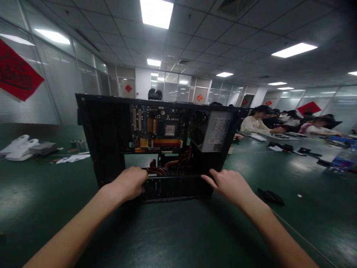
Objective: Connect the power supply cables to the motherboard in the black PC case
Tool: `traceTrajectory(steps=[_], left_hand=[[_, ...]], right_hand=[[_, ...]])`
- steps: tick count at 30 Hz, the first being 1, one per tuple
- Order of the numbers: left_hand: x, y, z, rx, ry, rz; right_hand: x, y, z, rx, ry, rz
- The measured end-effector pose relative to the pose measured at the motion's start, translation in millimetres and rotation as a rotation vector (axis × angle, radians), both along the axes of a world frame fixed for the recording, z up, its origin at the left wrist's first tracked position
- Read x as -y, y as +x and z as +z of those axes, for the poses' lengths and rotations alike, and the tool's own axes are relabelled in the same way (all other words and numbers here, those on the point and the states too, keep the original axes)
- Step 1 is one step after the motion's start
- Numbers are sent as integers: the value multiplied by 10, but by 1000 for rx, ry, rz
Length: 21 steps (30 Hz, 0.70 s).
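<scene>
In the head view, an open computer case (175,188) stands tilted directly in front of the person, its open side turned toward them. The left hand (131,184) has its fingers curled over the near wall of the case, clamped on its lip. The right hand (230,184) grips the same wall further along, thumb on the outer side; its other fingertips are mostly hidden, but they seem clamped on the edge too. Gripping well apart on one wall probably keeps the frame level and stops it from twisting. The tilt leaves the interior in plain sight: a motherboard (167,121) in the middle, a power supply (216,130) in the right upper corner, and loose cables (182,158) hanging below the board. Whether the lower edge rests on the desk (173,230) or is lifted cannot be told.

The desk is green and slightly glossy. To the left lie a white plastic bag (19,149), a grey box (43,148) and a crumpled white sheet (73,158), all well apart from the case. To the right are a dark, soft-looking item (270,196) and a clear bottle (345,160). Beyond, other people sit along the desk, one in a pale top (254,124). Glass partitions, red paper decorations (19,70) and bright ceiling panels (157,13) surround the room.
</scene>
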<state>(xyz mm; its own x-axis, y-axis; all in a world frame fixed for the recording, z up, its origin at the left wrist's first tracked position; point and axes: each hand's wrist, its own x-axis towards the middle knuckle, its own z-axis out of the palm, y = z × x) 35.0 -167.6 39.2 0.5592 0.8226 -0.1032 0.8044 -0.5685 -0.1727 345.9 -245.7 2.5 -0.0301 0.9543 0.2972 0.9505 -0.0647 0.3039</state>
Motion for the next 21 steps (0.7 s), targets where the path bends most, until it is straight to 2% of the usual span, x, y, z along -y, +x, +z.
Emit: traceTrajectory(steps=[8, 10, 13, 15, 17, 21], left_hand=[[-29, -33, -19, 47, -25, -12], [-57, -75, -7, 166, -81, -42], [-127, -156, 22, 387, -133, -59], [-202, -205, 42, 424, -114, -32], [-300, -228, 62, 372, -102, -6], [-510, -125, 79, 269, -118, 11]], right_hand=[[-32, 22, -22, -1, 8, 41], [-27, 38, -41, -18, 48, 85], [-19, 7, -85, -106, 148, 223], [-42, -89, -100, -195, 181, 331], [-111, -259, -77, -274, 172, 436], [-392, -743, 106, -383, 163, 595]])
